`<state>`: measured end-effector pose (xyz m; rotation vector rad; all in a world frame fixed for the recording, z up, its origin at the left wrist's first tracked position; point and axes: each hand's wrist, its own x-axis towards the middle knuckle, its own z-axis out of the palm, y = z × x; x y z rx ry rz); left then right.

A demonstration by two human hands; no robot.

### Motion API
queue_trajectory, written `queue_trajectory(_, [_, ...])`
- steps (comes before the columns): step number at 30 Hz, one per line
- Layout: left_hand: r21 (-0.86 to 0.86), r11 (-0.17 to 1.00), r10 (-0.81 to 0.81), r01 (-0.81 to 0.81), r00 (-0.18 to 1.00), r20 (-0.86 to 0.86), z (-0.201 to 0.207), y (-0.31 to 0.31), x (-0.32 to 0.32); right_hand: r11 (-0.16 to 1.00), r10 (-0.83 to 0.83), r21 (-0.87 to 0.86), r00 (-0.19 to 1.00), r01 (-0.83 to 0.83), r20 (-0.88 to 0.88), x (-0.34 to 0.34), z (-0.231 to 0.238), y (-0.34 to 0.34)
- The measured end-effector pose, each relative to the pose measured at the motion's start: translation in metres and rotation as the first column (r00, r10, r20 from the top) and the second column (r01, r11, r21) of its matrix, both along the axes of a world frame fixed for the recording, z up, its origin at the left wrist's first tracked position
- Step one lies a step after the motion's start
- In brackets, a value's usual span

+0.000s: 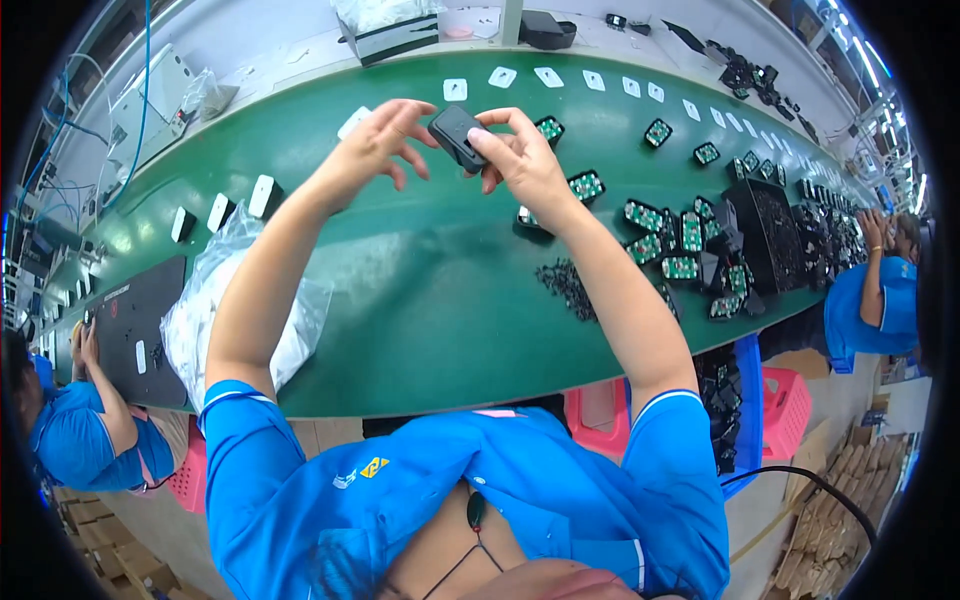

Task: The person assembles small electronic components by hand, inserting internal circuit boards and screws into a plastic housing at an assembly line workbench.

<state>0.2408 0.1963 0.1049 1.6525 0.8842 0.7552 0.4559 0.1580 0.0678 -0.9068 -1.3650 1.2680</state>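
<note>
Above the green table (pixel 400 330), my right hand (pixel 527 165) grips a small black plastic case (pixel 455 132), its thumb lying across the face. My left hand (pixel 378 148) is just left of the case, fingers spread and holding nothing. A white-topped piece (pixel 353 122) lies behind my left hand, partly covered by it. Close to my right hand are black housings with green circuit boards inside, one (pixel 587 186) beside the wrist. A heap of tiny black parts (pixel 566 288) lies left of my right forearm.
White rectangular pieces (pixel 547 77) line the table's far side. More board-filled housings (pixel 691 232) crowd the right, by a black bin (pixel 765 240). A clear bag of white parts (pixel 300 320) sits beside my left arm. Co-workers sit at far left (pixel 85 440) and far right (pixel 850 315).
</note>
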Motion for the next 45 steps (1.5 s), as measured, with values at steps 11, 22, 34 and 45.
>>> queue_trajectory(11, [-0.079,0.991,0.119,-0.109,0.982,0.145,-0.005,-0.002,0.021,0.823,-0.42,0.559,0.77,0.101,0.48,-0.005,0.011,0.0])
queue_trajectory(22, [0.63,0.747,0.65,-0.213,0.435,-0.623,-0.114,0.193,0.103,0.936,-0.351,0.197,0.753,0.291,0.556,0.121,-0.023,0.176])
queue_trajectory(34, [0.736,0.659,0.463,0.155,0.688,-0.559,-0.15,0.214,0.054,0.938,-0.247,0.344,0.769,0.038,0.59,0.079,-0.051,0.262])
queue_trajectory(45, [0.328,0.889,0.364,-0.318,0.927,-0.087,-0.148,0.194,0.033,0.94,-0.194,0.324,0.619,-0.103,0.761,0.026,-0.072,0.244])
